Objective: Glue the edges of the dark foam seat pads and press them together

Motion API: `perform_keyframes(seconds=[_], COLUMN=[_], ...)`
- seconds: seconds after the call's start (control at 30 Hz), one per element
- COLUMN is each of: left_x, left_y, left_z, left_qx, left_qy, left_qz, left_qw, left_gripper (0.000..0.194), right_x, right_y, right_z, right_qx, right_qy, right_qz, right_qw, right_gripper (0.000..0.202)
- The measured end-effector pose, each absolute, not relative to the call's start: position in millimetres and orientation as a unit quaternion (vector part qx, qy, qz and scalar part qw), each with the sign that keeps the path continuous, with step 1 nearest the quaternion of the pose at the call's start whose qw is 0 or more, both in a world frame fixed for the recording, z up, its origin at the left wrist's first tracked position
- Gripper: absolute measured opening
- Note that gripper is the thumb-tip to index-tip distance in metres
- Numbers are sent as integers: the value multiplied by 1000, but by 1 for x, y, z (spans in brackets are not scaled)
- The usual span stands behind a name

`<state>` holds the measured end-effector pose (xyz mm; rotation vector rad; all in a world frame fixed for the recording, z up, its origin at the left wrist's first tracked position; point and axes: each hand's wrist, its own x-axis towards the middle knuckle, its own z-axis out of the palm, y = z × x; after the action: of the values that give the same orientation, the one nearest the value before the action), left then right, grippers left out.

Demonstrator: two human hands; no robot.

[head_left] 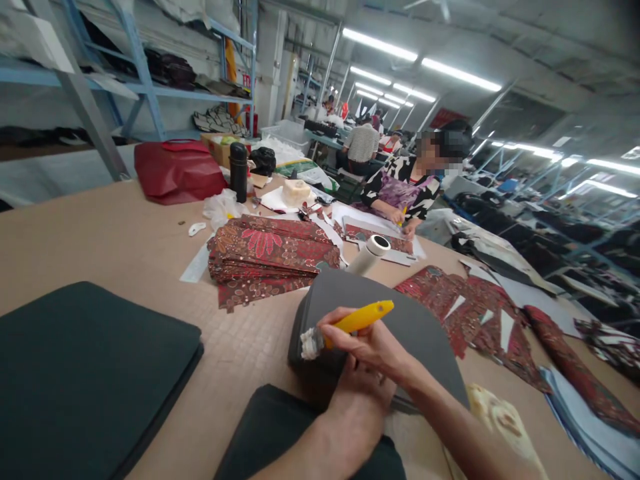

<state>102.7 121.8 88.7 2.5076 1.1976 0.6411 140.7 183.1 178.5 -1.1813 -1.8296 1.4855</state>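
Note:
My right hand (pixel 373 343) is closed round the yellow handle of a brush (pixel 364 316). The brush's pale, clotted bristles point left, over the left edge of a stack of dark grey cut panels (pixel 395 307) with a rounded outline. Below it, my left hand (pixel 364 387) grips the near edge of that stack with bent fingers, partly covered by the right hand. Dark green-black fabric pieces (pixel 265 427) lie under my left forearm. Another dark green stack (pixel 95 360) rests on the table at the left.
Patterned red-brown pieces (pixel 270 250) lie beyond the stack, with more patterned pieces (pixel 465 310) to the right. A white bottle (pixel 370 253) stands just behind the stack. Further back are a black flask (pixel 239 173) and red bag (pixel 177 172). A co-worker (pixel 407 183) works across the table (pixel 240 347).

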Motion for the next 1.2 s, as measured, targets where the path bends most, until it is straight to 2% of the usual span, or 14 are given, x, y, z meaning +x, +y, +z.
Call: perform_keyframes(seconds=[0.27, 0.43, 0.5, 0.73, 0.97, 1.2], left_x=[88, 86, 86, 93, 104, 101], left_y=[127, 129, 130, 133, 131, 134], left_z=[109, 112, 109, 88, 63, 58], left_qx=[880, 883, 885, 886, 879, 874], left_qy=[388, 380, 376, 375, 396, 384], left_qz=[181, 175, 178, 227, 256, 298], left_qw=[206, 214, 208, 152, 76, 1], left_gripper=[37, 39, 39, 37, 35, 34], right_x=[138, 143, 144, 162, 175, 230], right_y=[255, 244, 254, 320, 328, 337], right_z=[175, 173, 166, 157, 158, 160], right_qx=[-492, -453, -448, -506, -490, -541], right_qy=[-676, -693, -697, -657, -704, -673], right_qz=[405, 478, 479, 385, 375, 316], right_qw=[370, 294, 290, 406, 351, 394], right_gripper=[34, 30, 29, 36, 32, 34])
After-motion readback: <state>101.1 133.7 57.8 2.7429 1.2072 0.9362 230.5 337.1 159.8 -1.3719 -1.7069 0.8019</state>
